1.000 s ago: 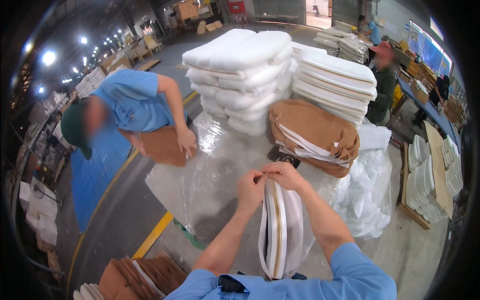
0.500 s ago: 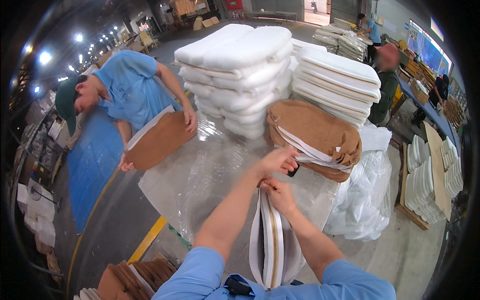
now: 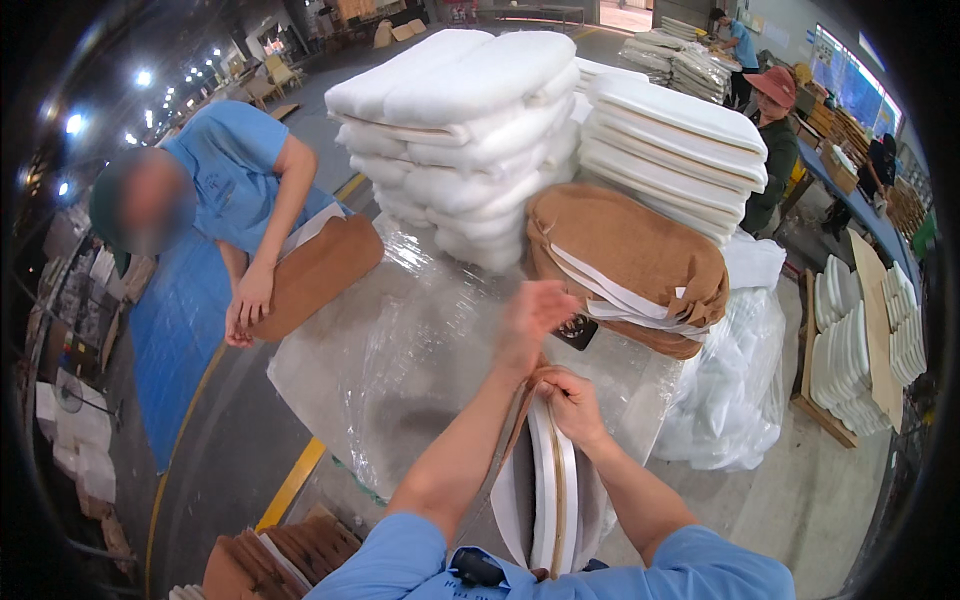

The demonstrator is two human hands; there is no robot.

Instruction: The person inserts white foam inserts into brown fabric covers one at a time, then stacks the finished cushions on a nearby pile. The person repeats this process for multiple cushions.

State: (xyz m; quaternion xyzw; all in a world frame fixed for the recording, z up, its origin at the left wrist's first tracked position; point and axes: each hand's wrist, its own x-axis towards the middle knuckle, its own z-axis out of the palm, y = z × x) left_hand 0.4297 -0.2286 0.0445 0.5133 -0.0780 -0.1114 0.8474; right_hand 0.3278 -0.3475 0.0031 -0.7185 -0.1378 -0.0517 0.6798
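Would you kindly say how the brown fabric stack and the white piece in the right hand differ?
The brown fabric stack is mostly brown; the white piece has a golden strip along its length. The brown fabric stack rests in layers, whereas the white piece is held at its far end by the right hand. Both show white material.

Table (image 3: pixel 320 380) at mid-frame

On it, the pad stack (image 3: pixel 450 140) stands upper centre; right of that, the cushion stack (image 3: pixel 670 140), the cover pile (image 3: pixel 640 240) before it. The zippered cover (image 3: pixel 568 490) lies lower centre, a co-worker (image 3: pixel 225 170) left.
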